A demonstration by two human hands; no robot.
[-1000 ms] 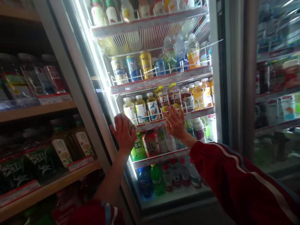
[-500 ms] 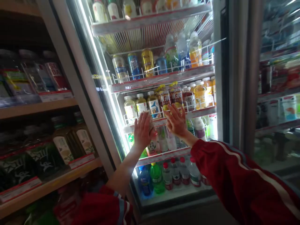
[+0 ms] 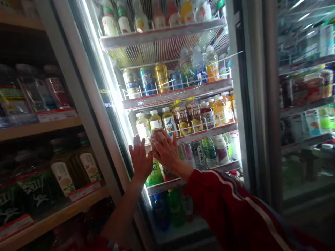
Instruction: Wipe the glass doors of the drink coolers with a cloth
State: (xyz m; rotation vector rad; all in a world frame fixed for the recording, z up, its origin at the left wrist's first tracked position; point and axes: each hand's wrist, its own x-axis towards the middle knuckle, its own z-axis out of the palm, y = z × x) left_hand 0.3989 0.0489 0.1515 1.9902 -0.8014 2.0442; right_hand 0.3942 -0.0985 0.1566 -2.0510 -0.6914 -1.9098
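Before me is a lit fridge's glass door (image 3: 172, 55). My right hand (image 3: 167, 151), in a red sleeve with white stripes, presses a crumpled pale cloth (image 3: 157, 131) to the glass; its edge shows above the fingers. To its left, my left hand (image 3: 141, 158) is open, fingers upright and spread, palm toward the glass and close to it. Behind the door, level with the hands, stand pale yellow bottles (image 3: 143, 126) and dark tea bottles (image 3: 182, 118) with yellow caps. The right hand hides part of the shelf below.
On the left, wooden shelves (image 3: 52, 122) hold several dark and clear bottles. The door's metal frame (image 3: 98, 139) runs between them and the fridge. A second glass-fronted fridge (image 3: 309, 115) stands to the right.
My right hand has moved left and covers the cloth, which was under my left hand before. My left hand has shifted left and down, away from the cloth. The view has tilted slightly.
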